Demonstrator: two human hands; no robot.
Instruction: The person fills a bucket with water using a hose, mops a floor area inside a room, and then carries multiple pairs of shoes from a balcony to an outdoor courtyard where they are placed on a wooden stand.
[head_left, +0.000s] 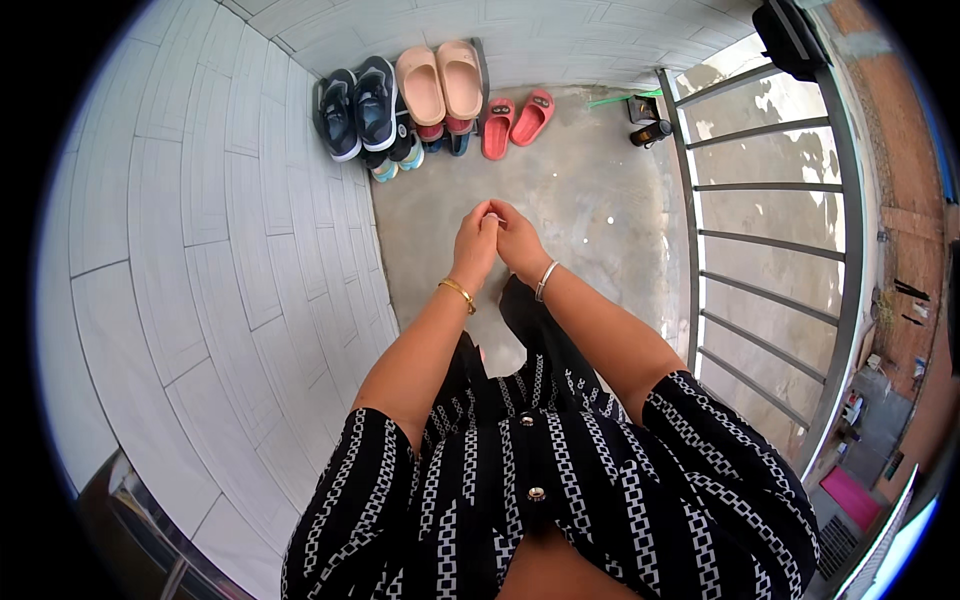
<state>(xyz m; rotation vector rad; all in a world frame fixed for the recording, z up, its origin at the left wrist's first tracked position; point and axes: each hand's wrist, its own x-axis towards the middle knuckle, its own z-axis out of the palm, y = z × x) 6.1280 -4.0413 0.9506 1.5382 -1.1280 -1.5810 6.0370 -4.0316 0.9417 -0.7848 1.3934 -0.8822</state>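
Both hands meet out front over the bare grey concrete floor [580,215], left hand [474,243] and right hand [518,243] touching at pinched fingertips, can't tell if anything's between them, with red rubber slippers [516,120] lined up by the wall beyond.

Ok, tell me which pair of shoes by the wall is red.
The red sandals, rightmost in the row, beside the beige slides; the dark sneakers sit leftmost.

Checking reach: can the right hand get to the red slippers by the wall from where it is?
Probably not without stepping forward. The right hand is clasped with the left hand in front of the body; the red slippers lie well ahead across bare concrete floor. Nothing blocks the way.
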